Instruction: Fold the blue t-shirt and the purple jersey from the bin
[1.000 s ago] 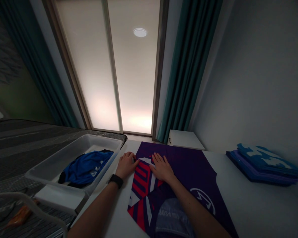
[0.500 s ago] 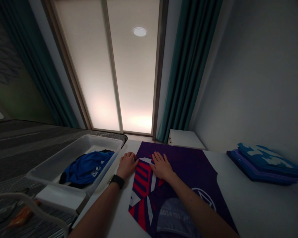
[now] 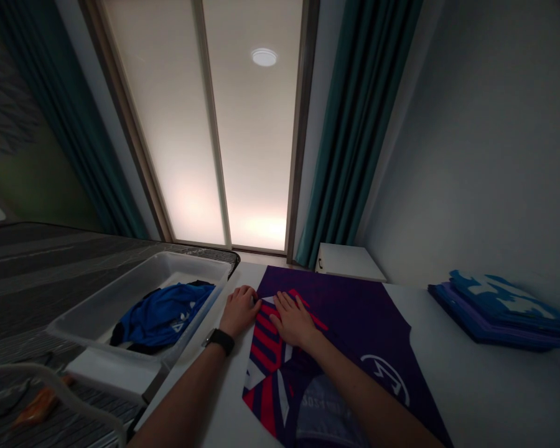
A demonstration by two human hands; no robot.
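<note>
head view: where's the shirt (image 3: 359, 305), and how far along is it?

spread on the worktop (image 3: 476, 392), between the bin (image 3: 198, 266) and the stack (image 3: 499, 311). i'd call it part folded: the striped part (image 3: 264, 342) seems turned in on the left, while the right side lies flat and outspread.

and the hands?

the right hand (image 3: 293, 320) rests palm down on the striped part, grasping nothing. the left hand (image 3: 239, 311) curls at the shirt's left edge; i can't tell if it pinches cloth.

what else is done or left?

the stack looks neatly folded; the blue top (image 3: 163, 316) in the bin lies crumpled, not yet folded.
</note>
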